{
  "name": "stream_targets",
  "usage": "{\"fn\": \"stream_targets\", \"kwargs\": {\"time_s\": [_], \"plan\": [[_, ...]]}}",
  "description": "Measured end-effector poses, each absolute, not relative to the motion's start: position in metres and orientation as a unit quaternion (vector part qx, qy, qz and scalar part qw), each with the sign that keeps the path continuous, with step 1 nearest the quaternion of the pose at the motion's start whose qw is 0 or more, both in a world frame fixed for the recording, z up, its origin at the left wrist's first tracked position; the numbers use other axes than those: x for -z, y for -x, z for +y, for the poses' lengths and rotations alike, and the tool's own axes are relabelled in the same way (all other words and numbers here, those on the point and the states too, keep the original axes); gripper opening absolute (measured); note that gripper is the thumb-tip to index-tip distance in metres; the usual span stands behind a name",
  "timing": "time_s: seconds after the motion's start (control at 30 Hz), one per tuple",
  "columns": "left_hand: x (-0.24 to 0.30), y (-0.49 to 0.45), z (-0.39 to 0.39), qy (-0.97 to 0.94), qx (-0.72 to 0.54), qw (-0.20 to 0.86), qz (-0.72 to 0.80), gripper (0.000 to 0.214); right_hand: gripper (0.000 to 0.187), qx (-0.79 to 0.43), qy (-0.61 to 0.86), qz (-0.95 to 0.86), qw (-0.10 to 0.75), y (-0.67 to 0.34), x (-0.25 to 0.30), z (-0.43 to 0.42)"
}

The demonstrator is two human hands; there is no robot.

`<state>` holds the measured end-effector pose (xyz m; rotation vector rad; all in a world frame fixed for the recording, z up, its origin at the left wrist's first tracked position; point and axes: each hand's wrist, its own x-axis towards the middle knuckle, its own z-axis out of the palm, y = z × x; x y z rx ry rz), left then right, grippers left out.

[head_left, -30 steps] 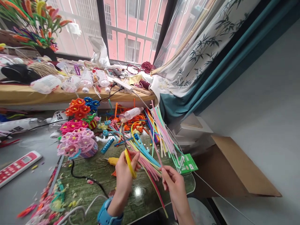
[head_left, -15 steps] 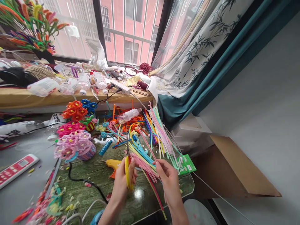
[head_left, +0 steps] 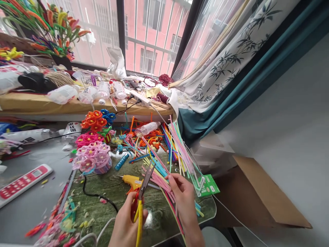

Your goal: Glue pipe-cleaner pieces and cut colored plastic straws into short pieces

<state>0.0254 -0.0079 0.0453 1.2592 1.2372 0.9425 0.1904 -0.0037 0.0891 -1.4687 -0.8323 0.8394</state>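
Two bare hands above the near right part of a green, wood-patterned bench [head_left: 108, 183]. The left hand [head_left: 127, 216] has its fingers closed around the yellow handles of a pair of scissors [head_left: 146, 181]; the exact seating of each finger in the loops cannot be told. The blades stand slightly apart and point away from the near edge, a hold that presumably leaves them free of the palm. The right hand [head_left: 183, 193] pinches a pink fuzzy stem [head_left: 156, 155] between thumb and fingers, clamped together near its lower visible part. The stem slants toward the far edge and the left, its long free portion exposed beside the blade tips and apart from them; gripping it low probably keeps the fingers clear of the metal. What lies below the pinch is largely hidden by the hand.

Between the hands, toward the near right corner, lies a loose bundle of pink stems [head_left: 158, 179], seemingly placed for easy reach. A larger sheaf of pastel stems [head_left: 181, 147] runs along the right edge, its pieces roughly parallel, which likely keeps them untangled. A green packet [head_left: 209, 185] lies at that edge. A yellow glue gun [head_left: 132, 180] rests just beyond the left hand, nozzle to the left. Toward the far left stands a pot of pink flowers [head_left: 94, 156].
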Motion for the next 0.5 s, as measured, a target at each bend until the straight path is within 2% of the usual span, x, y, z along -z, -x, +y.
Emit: {"fn": "stream_targets", "kwargs": {"time_s": [0.23,0.5], "plan": [[-0.043,-0.014,-0.011,-0.581,-0.361,0.5,0.532,0.045,0.037,-0.382,0.613,-0.378,0.579,-0.175,-0.087,0.001],[-0.049,-0.013,-0.011,-0.591,-0.358,0.504,0.518,0.037,0.035,-0.397,0.602,-0.414,0.556,-0.168,-0.078,0.003]]}}
